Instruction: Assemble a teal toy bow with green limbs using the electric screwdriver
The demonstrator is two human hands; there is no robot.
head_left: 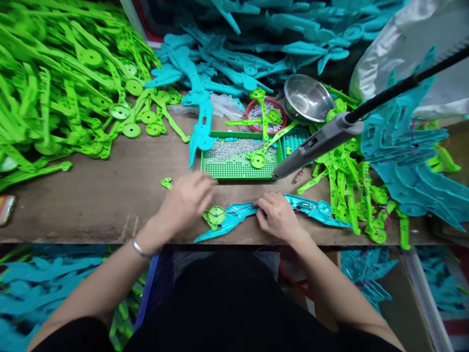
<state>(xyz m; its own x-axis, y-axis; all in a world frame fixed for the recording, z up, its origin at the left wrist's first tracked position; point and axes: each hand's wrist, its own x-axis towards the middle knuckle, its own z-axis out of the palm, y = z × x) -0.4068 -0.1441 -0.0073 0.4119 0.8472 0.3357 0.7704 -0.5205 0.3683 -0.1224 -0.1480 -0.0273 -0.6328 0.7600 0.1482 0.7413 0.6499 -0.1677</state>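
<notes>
"On the counter, what crowds the hands?"

"Lime-green parts heap at left; ahead sits a green tray of small metal pieces, a grey power driver slanting past its right corner."

"And the blue shell?"

"Along the near edge, a green disc part by its left end. The right hand grips its middle, fingers curled. The left hand reaches forward, blurred; whether its fingers hold anything, I can't tell."
</notes>
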